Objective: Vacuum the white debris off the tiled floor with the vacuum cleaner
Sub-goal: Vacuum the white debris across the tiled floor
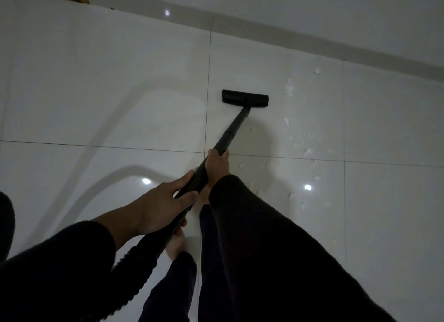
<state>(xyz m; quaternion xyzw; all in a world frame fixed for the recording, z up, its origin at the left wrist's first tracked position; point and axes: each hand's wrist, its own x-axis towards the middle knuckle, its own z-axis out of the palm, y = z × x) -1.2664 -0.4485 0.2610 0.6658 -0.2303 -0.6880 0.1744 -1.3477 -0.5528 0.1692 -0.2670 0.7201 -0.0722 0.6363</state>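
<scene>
**Both hands on wand, head flat on tile, debris off to the right**

We are looking at a matte black vacuum wand (230,132) running from the lower left up to a wide, flat black floor head (245,99). The head is sitting flat on the tiled floor (120,105), just right of a vertical grout line (208,81). The ribbed hose (134,273) is trailing off toward the bottom left.

Grip state: the right hand (217,165) is wrapping its fingers fully round the wand higher up the tube; the left hand (161,201) is curling round the wand lower down, near where the hose joins. Neither is holding anything else. Dark sleeves are covering both arms.

The white debris (307,151) is lying as small torn flakes in a loose band right of the head, running from near the skirting (312,43) down past the horizontal grout line. The nearest flakes are beside the wand, not touching the head.

Room: open tile is stretching left of the head. The wall edge is ahead of the head, well apart. Bare feet (175,247) are standing just under the wand.
</scene>
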